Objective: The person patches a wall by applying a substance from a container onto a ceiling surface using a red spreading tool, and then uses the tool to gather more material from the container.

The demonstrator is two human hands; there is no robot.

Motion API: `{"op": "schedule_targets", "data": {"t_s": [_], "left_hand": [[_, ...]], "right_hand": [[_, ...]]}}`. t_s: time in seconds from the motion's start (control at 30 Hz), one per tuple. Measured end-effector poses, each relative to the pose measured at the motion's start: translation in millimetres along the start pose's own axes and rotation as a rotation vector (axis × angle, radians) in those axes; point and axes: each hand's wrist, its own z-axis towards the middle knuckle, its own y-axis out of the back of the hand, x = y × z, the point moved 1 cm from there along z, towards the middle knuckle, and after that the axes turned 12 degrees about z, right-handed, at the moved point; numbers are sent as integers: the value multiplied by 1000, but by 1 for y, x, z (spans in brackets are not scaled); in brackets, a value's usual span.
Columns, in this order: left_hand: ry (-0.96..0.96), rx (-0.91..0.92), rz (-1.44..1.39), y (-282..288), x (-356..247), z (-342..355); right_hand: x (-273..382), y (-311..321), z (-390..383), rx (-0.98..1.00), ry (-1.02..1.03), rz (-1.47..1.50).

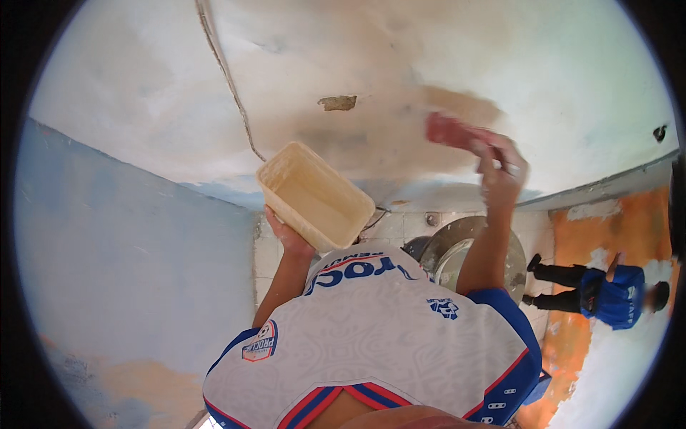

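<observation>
My left hand [289,234] holds a cream rectangular tub [291,166] from its near left side. The tub is tilted, and pale smears coat its inside; how much is in it I cannot tell. Raised at the right, my right hand [502,161] is closed around a flat red tool [454,131], blurred by motion. Whether it is a brush or a scraper I cannot make out. Its end is close to a damp brown patch [464,104] on the whitish wall [286,71]; contact cannot be judged.
A cable [225,68] runs along the wall toward the tub. A chipped hole [338,103] shows in the plaster. Below stands a wide round basin [514,261] on the tiled floor [389,227]. To the right is another person [614,293] in blue. A blue-grey wall [128,250] stands left.
</observation>
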Motion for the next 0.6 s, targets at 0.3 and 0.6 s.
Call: {"op": "schedule_targets", "data": {"t_s": [0.3, 0.6], "left_hand": [[-72, -23, 78, -4, 3, -10], [-133, -2, 121, -20, -25, -15]], "right_hand": [[-15, 29, 19, -134, -26, 97], [-67, -11, 12, -217, 63, -75]]}}
